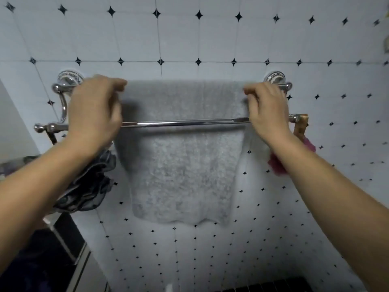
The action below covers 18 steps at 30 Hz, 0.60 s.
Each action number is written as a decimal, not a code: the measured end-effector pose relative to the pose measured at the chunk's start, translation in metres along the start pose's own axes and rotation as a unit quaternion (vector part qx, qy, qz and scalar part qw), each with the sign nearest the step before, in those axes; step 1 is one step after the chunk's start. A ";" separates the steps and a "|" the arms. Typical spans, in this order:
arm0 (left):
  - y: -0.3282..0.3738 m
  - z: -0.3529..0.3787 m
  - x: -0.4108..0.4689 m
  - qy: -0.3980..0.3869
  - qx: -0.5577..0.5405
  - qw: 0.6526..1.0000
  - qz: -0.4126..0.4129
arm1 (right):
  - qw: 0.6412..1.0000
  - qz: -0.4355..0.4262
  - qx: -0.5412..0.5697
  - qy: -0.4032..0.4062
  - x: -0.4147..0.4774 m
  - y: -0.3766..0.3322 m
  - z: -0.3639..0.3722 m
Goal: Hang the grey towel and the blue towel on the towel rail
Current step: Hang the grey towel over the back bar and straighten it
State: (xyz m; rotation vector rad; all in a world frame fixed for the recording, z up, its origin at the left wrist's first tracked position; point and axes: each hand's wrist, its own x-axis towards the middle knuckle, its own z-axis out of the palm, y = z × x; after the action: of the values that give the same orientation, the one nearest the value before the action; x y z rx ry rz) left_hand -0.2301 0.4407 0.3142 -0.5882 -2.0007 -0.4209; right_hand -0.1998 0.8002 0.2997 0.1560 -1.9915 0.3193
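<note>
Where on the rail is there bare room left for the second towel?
The front bar is bare between the left hand and the right hand. The back bar is filled by the grey towel, both hands at its top corners. The ends are crowded: a dark pouf hangs left, a pink one right.

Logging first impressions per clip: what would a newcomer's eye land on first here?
The grey towel draped over the back bar of the chrome towel rail, centre frame. The left hand and right hand pinch its top corners. A dark bath pouf hangs lower left; no blue towel shows.
</note>
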 end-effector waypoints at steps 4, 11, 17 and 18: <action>0.038 0.028 -0.126 -0.134 -0.076 0.988 -0.027 | 0.987 0.124 0.090 -0.045 -0.115 0.010 0.031; -0.009 0.109 -0.162 -0.245 -0.154 0.793 -0.536 | 0.806 0.406 0.317 -0.292 -0.131 0.059 0.085; -0.038 0.134 -0.117 -0.133 -0.328 0.763 -0.541 | 0.794 0.384 0.333 -0.335 -0.103 0.078 0.115; -0.041 0.137 -0.116 -0.134 -0.329 0.761 -0.543 | 0.795 0.385 0.326 -0.336 -0.105 0.082 0.115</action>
State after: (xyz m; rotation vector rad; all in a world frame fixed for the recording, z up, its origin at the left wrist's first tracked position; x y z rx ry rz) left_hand -0.3041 0.4515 0.1456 0.2372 -2.2807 -1.8889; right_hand -0.2750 0.8418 0.1457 -0.1542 -2.4798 1.6900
